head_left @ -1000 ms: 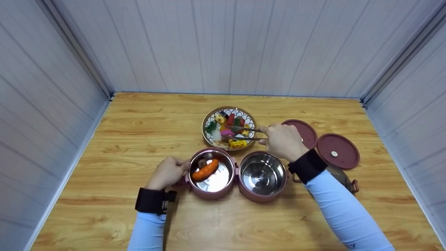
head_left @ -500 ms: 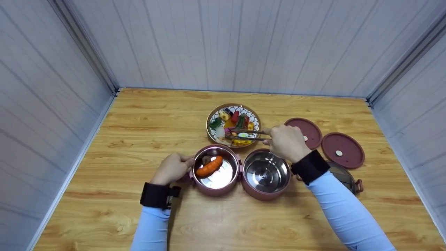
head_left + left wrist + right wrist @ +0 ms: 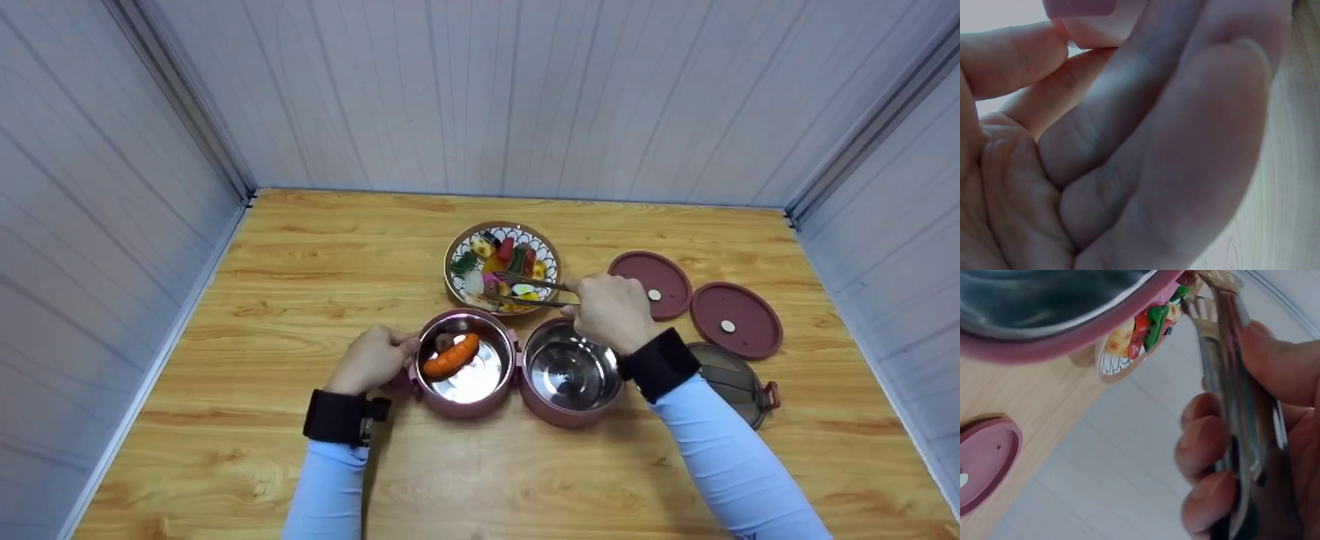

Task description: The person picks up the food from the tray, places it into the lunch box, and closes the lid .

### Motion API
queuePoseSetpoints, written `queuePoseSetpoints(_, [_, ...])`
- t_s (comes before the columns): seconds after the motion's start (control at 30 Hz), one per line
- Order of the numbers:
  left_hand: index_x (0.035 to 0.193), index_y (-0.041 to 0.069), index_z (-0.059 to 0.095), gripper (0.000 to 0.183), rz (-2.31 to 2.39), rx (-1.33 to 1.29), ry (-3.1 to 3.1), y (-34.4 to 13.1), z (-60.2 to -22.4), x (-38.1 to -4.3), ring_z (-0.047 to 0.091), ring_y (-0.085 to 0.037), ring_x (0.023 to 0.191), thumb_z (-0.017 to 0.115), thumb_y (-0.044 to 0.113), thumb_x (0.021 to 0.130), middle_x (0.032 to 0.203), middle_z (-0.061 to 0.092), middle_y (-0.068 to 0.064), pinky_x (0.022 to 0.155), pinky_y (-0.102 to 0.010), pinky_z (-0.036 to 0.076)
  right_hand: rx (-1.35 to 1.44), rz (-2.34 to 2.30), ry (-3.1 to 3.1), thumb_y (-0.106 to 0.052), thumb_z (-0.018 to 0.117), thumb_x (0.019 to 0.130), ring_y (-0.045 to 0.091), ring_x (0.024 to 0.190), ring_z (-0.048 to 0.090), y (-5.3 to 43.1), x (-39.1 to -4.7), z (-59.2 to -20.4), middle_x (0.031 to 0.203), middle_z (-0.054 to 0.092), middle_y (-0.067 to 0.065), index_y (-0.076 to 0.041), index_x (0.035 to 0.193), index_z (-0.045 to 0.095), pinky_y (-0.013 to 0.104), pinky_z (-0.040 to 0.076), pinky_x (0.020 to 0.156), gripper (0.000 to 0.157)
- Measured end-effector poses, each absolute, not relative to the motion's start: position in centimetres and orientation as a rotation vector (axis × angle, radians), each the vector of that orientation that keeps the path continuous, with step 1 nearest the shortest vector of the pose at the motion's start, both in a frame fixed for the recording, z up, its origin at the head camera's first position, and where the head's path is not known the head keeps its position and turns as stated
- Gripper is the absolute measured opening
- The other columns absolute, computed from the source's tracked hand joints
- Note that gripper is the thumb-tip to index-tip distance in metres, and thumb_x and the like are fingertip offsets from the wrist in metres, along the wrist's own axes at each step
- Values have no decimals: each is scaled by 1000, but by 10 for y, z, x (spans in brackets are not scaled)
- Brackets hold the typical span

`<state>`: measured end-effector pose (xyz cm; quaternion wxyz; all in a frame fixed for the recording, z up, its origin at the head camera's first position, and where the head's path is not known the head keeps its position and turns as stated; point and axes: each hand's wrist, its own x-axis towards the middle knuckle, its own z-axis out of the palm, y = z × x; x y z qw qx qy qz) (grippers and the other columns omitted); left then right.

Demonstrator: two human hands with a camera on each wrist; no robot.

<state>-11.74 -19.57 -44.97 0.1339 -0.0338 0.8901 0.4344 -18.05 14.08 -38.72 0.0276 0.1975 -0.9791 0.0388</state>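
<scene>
My left hand pinches the side handle of the left pink steel-lined pot between thumb and finger. Inside that pot lie an orange sausage and a small brown piece. My right hand grips metal tongs, fingers wrapped round both arms. The tongs' tips reach over a patterned plate of toy food, spread apart around a brown piece. In the right wrist view, that end is partly cut off by the frame.
A second pink pot, joined beside the first, has a bare steel inside. Two dark red lids lie to the right, beside a clear lid with a red handle. Walls enclose the table at back and sides.
The tongs' tips came closer together over the plate, then spread again. The right hand has shifted slightly left; the left hand keeps its place at the pot. The head view has shifted a little.
</scene>
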Motion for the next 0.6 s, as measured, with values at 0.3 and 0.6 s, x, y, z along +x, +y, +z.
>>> queuePoseSetpoints(0.3, [106,10,78,24,1241,-89,2587,-196,-450,-119,39,-11,47,60,25,99,58,49,2,46,-26,35,551,153,-3065,-34,75,87,33,67,64,135,-181,-389,87,72,15,-18,122,72,46,49,55,38])
queuePoseSetpoints(0.6, [100,9,78,25,1244,-93,2573,-197,-450,-119,41,-12,49,60,25,99,58,49,1,47,-27,36,412,387,-2963,-33,76,87,27,58,57,150,-139,-380,92,72,18,-16,126,69,39,43,47,43])
